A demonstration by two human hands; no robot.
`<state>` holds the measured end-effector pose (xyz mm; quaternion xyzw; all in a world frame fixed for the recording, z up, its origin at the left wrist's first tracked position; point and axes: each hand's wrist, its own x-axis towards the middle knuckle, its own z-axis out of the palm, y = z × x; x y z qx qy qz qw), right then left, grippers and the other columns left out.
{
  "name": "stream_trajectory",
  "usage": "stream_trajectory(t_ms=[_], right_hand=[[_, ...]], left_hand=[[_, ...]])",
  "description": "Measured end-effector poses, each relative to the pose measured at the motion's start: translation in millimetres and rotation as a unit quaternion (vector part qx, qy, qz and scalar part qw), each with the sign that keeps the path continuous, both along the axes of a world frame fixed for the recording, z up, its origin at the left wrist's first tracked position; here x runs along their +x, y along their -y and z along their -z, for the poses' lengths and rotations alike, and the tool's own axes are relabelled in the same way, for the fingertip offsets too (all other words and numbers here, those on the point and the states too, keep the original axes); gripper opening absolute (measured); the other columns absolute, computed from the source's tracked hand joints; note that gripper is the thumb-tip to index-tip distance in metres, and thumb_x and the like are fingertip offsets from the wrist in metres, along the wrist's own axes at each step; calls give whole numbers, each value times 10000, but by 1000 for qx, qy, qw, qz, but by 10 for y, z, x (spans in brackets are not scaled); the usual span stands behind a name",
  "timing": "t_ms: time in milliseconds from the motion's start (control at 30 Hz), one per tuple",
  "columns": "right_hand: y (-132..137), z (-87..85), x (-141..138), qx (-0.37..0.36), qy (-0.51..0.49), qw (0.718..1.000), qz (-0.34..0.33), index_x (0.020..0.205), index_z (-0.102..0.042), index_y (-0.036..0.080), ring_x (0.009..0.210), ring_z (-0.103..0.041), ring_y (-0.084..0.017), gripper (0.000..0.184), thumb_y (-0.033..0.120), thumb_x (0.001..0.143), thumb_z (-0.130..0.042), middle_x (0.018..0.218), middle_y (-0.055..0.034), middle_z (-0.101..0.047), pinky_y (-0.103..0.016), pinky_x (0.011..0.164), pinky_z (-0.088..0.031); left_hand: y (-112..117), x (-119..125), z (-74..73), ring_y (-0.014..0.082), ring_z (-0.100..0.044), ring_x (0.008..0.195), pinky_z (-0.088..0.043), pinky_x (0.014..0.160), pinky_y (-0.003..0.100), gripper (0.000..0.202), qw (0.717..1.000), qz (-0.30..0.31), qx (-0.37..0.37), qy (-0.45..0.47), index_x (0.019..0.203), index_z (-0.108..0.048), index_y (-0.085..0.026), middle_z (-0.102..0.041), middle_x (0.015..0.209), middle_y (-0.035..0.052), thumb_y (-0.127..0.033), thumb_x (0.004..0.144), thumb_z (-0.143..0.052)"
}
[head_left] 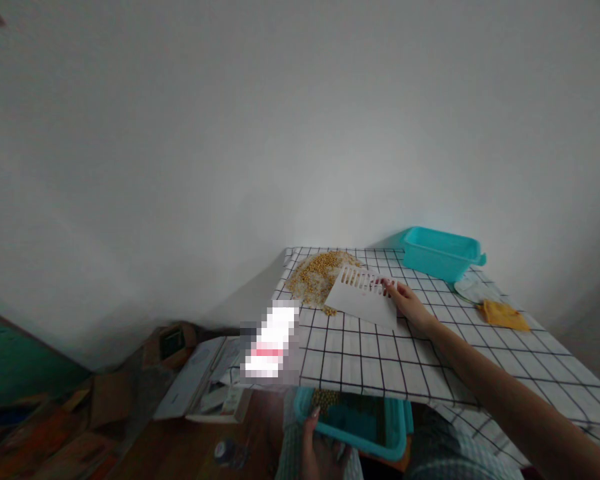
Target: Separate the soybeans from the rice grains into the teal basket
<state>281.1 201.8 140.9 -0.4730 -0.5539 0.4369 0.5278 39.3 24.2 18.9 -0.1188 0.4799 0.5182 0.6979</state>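
My right hand [407, 301] reaches over the checked tablecloth [430, 353] and grips a white slotted scraper [363, 297] by its right end. The scraper's left edge rests beside a pile of yellow beans [317, 273] at the far left corner of the table. My left hand [317, 450] holds a teal tray [375, 423] by its rim, just below the table's near edge. Some beans lie in that tray's left corner.
A second teal tray [443, 252] stands at the table's back right. A white cloth [473, 288] and a yellow cloth [505, 315] lie near it. Boxes and books [200, 383] are on the floor to the left. The wall is close behind.
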Motion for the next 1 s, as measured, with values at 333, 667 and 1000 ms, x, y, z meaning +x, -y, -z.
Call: stream_trajectory(t_ms=[333,667,1000], right_hand=[[8,-16,-27,-22,34,999,15,917,-666,219,763,-683,-262,545,732,777,-549,797,-60,-726,-333,561,-545],[-3,-18,-18,-24,21,999,5,896,-673,221,802,-667,-270,528,722,789,-547,805,-69,-722,-353,618,-545],[-30,19,9,-53,-25,998,-22,922,-649,203,766,-641,-215,533,710,770,-590,864,-64,-718,-288,596,-495]], left_hand=[[-2,6,26,318,-667,949,-475,708,403,435,1000,12,-4,-2,1067,-600,-278,-713,1002,97,-490,689,-646],[-2,-25,-22,294,-673,891,-481,724,403,415,999,8,-15,27,1062,-599,-274,-696,1045,88,-446,693,-677],[-2,28,28,282,-664,838,-475,679,389,402,1000,7,-27,-3,1011,-599,-254,-685,970,87,-468,679,-672]])
